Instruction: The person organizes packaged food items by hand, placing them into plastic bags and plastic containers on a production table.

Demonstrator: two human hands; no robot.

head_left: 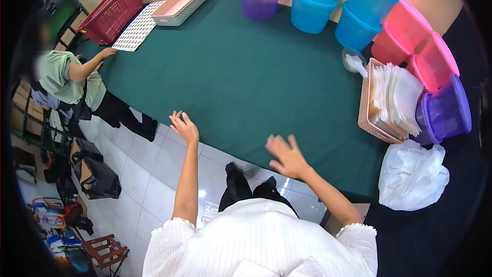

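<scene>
My left hand [185, 127] is raised at the near edge of the table with its fingers stretched out and nothing in them. Further right, my right hand [287, 157] is held over the same edge, fingers spread and slightly blurred, also holding nothing. Beneath and beyond both hands lies the dark green tablecloth [230, 72]. Nearest to my right hand on the right side is a pink basket [365, 103] filled with a stack of clear plastic bags [392, 97]. A small clear bowl with a white scoop [354, 62] stands by that basket's far corner.
Stacked purple tubs [259, 1], blue tubs [313, 13] and pink tubs [392, 43] line the back and right. A white plastic bag [414, 174] sits at right. Back left are a maroon basket [114, 13], a sticker sheet [136, 28] and a pale tray [179, 7]. Another person [77, 79] stands left.
</scene>
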